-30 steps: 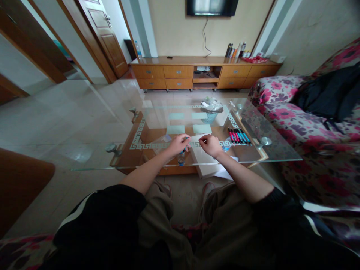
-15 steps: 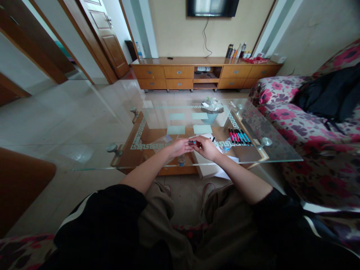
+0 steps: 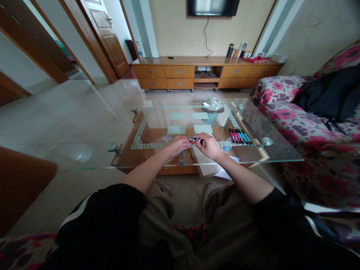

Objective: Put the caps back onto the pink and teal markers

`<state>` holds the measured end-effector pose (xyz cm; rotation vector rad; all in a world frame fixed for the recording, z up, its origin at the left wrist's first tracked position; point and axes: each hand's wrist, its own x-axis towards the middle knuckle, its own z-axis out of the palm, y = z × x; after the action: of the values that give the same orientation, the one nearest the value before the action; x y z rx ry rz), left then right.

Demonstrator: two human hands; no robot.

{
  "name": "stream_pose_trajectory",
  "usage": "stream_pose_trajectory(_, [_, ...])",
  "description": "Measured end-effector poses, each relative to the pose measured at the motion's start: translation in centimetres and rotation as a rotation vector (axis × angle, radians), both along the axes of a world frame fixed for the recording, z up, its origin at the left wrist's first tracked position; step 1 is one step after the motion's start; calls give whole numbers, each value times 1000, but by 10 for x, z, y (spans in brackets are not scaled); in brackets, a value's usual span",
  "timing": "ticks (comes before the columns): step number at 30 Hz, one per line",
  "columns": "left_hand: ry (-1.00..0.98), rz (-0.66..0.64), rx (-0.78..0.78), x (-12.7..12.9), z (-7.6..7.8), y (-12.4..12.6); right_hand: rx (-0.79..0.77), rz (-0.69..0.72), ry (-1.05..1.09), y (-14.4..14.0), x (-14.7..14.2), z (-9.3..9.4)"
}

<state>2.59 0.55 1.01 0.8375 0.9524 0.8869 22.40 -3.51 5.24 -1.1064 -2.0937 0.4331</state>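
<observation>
Over the near half of the glass table (image 3: 157,162), my right hand (image 3: 209,146) pinches a small dark pen with a blue part (image 3: 194,138), apparently a marker like those lying nearby. Its left end points toward my left hand (image 3: 180,145), whose fingers are stretched out, with the fingertips just under or against that end. Whether they touch it is too small to tell. To the right, several pink markers (image 3: 233,135) and blue markers (image 3: 246,137) with black ends lie side by side on the glass.
Below the glass are a white box (image 3: 206,170), paper sheets and a bottle (image 3: 182,158). Behind the table's far part shows a waste basket (image 3: 210,118) with a full bag. A flowered sofa (image 3: 284,112) with a black bag stands right; a wooden cabinet (image 3: 180,71) lines the far wall.
The pen has turned in my right hand, so more of its blue part shows. My right hand has shifted slightly right, and my left fingers have straightened a little.
</observation>
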Motion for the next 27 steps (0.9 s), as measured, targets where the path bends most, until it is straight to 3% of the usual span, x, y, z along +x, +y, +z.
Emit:
stream_pose_trajectory(6, [194, 99, 160, -2, -8, 5, -13, -37, -55, 3, 2, -4])
stream_pose_trajectory(9, [393, 39, 326, -6, -14, 10, -44, -22, -135, 4, 1, -7])
stream_pose_trajectory(13, [673, -28, 668, -12, -21, 15, -103, 12, -253, 5, 3, -12])
stream_pose_trajectory(17, [895, -113, 848, -15, -22, 14, -151, 98, -355, 6, 5, -19])
stream_pose_trajectory(22, [1035, -241, 913, -13, -22, 9, -178, 171, -421, 6, 5, -24])
stream_pose_trajectory(27, [1035, -240, 890, -13, -21, 8, -173, 198, -455, 6, 6, -24])
